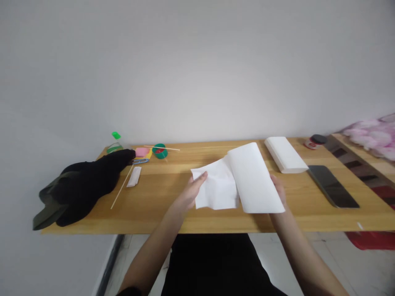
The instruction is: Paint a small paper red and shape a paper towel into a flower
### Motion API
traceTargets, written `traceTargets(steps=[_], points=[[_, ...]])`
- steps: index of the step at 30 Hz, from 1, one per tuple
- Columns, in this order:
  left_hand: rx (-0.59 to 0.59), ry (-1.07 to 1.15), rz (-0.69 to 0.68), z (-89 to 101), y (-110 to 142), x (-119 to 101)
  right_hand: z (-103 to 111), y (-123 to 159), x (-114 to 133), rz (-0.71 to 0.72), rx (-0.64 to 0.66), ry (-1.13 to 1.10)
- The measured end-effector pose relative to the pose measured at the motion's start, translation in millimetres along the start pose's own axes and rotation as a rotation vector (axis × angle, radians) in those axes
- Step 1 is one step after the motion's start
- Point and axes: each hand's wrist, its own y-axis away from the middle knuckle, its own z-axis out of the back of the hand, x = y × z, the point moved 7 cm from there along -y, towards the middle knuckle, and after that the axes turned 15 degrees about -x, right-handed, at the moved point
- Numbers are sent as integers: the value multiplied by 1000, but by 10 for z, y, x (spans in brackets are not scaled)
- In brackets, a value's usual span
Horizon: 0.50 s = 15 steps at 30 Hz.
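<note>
My left hand (194,191) is closed on the outer edge of a white paper sheet (217,187), thumb on top and fingers underneath. This sheet, slightly wrinkled, stretches to the left side of a thick white paper towel bundle (256,179). My right hand (279,190) grips that bundle from its right side, most of the fingers hidden behind it. Both hands are above the front half of the wooden table (173,218). Just behind my right hand lies a second white paper bundle (286,155).
At right are a black phone (333,186) and a dark-lidded jar (315,141). Leftward lie a black cloth item (92,185), a thin stick (121,187), a small white packet (134,176), pink sticky notes (142,152) and a green tape roll (160,151). A wall stands behind.
</note>
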Motion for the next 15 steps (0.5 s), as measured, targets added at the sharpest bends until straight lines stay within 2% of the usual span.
traceTargets(steps=[3, 6, 10, 15], points=[[-168, -62, -161, 139, -27, -187, -16, -11, -318, -142, 60, -149], [-298, -212, -334, 290, 43, -358, 28, 35, -492, -241, 82, -192], [-368, -392, -435, 417, 92, -452, -88, 121, -545, -374, 185, -151], [-472, -609, -515, 508, 23, -411, -260, 60, -531, -348, 182, -64]])
